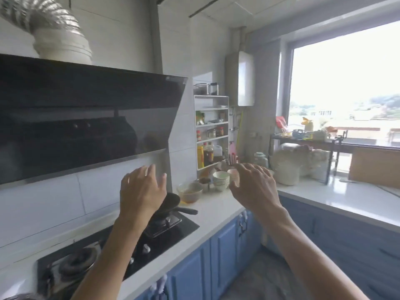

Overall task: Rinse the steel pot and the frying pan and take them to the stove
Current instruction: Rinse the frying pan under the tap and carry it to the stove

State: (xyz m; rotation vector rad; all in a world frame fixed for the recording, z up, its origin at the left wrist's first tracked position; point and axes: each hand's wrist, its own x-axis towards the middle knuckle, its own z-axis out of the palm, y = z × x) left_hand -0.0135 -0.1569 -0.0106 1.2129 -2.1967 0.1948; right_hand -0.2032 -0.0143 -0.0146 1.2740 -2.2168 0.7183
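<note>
The dark round frying pan (171,203) sits on the far burner of the black glass stove (173,229), handle toward the white counter's (216,210) edge. Left hand (140,191) and right hand (254,187) hover above, fingers spread, holding nothing. A glass bowl (190,192) and stacked white bowls (220,180) crowd behind.

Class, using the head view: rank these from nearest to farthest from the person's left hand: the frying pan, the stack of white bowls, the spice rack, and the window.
From the left hand:
1. Frying pan, on the far burner just beside the hand.
2. Stack of white bowls, on the counter to the right.
3. Spice rack, in the corner behind the bowls.
4. Window, far right.
</note>
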